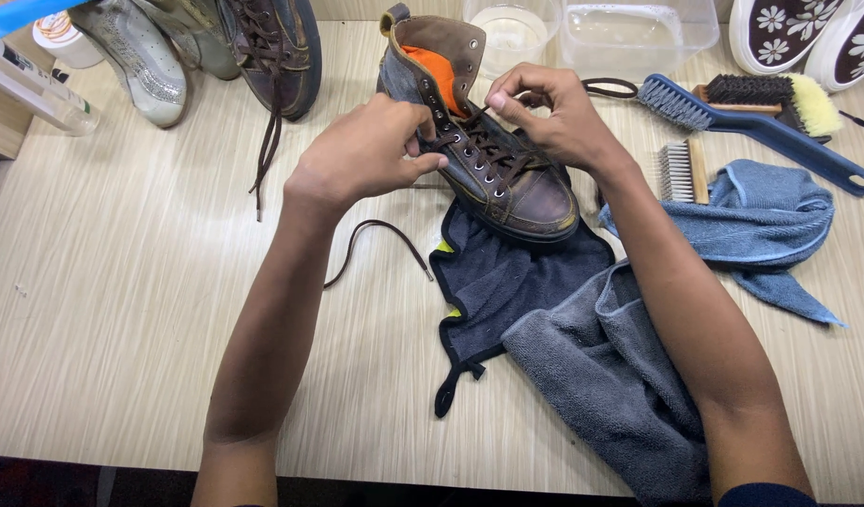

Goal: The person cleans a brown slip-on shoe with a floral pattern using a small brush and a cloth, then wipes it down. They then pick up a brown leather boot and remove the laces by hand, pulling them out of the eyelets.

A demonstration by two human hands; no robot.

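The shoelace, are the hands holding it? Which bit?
Yes. The right hand pinches the lace near the boot's top eyelets. The left hand grips the boot's side there; its lace hold is hidden.

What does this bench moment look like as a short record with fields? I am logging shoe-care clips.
Left hand: left hand pinches the brown lace at the boot's eyelets
Right hand: right hand pinches the lace near the top eyelets
Boot: brown high-top boot, orange lining, on a dark cloth
Nearby: grey towel, blue brush
Surface: wooden table
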